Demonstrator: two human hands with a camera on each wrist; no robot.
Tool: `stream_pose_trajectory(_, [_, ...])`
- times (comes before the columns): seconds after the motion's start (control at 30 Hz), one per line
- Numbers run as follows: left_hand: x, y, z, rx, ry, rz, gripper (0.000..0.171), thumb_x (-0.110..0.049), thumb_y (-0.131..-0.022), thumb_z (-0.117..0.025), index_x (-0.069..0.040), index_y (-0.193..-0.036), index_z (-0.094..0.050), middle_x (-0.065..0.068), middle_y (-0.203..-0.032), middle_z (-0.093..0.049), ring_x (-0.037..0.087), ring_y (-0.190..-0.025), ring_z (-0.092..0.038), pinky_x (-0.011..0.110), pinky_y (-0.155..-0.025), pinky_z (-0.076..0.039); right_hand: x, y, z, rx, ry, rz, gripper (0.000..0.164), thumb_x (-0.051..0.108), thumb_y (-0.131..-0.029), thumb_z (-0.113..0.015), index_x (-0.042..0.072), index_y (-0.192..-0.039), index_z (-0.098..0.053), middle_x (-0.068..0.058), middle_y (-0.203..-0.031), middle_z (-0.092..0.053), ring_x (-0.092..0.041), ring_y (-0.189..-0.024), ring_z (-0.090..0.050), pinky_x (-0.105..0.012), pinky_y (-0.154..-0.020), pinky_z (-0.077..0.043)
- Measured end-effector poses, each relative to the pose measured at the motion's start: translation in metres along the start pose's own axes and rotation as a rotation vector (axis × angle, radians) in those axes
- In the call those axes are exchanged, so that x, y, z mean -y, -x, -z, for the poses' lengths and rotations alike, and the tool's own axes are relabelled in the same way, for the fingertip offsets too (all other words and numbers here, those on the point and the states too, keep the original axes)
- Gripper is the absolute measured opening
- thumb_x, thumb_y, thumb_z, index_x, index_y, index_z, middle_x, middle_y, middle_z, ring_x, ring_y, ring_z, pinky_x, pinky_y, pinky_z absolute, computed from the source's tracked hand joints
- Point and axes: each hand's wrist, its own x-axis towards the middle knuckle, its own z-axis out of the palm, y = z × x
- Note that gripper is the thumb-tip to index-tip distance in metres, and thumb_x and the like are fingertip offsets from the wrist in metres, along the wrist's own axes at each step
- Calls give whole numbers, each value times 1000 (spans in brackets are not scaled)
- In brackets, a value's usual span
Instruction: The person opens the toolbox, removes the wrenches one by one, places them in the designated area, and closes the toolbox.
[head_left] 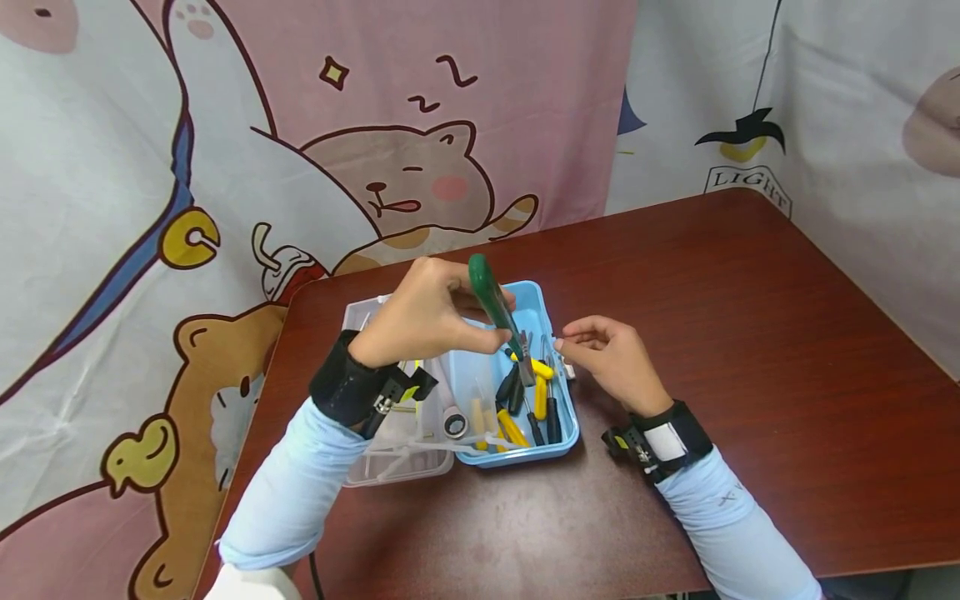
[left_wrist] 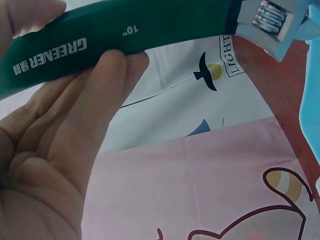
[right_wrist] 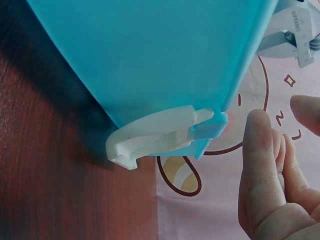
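Observation:
My left hand grips a green-handled adjustable wrench, raised over a blue toolbox with its head pointing down. The left wrist view shows white "GREENER" lettering and a 10" mark on the wrench handle, with thumb and fingers on either side. My right hand holds nothing, its fingers slightly bent beside the toolbox's right wall. In the right wrist view, a white latch hangs on the box wall close to that hand, and the wrench's metal jaw head shows beyond the rim.
Yellow- and black-handled tools lie inside the toolbox. Its clear lid is swung out to the left on the brown table, and a grey ring-ended tool lies at the lid's side. A cartoon-printed cloth hangs behind.

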Motion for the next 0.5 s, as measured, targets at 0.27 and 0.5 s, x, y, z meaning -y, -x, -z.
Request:
stream_pose_trajectory(0.27, [3, -7, -2, 0, 9, -14, 19, -1, -78, -83, 0, -95, -78, 4, -93, -79, 11, -86, -77, 31, -80, -63, 4, 2, 2, -8, -16, 30, 31, 28, -93, -80, 6, -113, -72, -9, -104, -75, -25, -87, -70, -30, -70, -56])
stream_pose_trajectory(0.5, [2, -15, -5, 18, 8, 15, 16, -3, -78, -83, -2, -93, -79, 4, -92, -79, 12, -86, -77, 36, -81, -64, 8, 4, 5, -25, -22, 61, 30, 28, -93, -81, 7, -113, -72, -7, -103, -74, -22, -87, -69, -28, -73, -57])
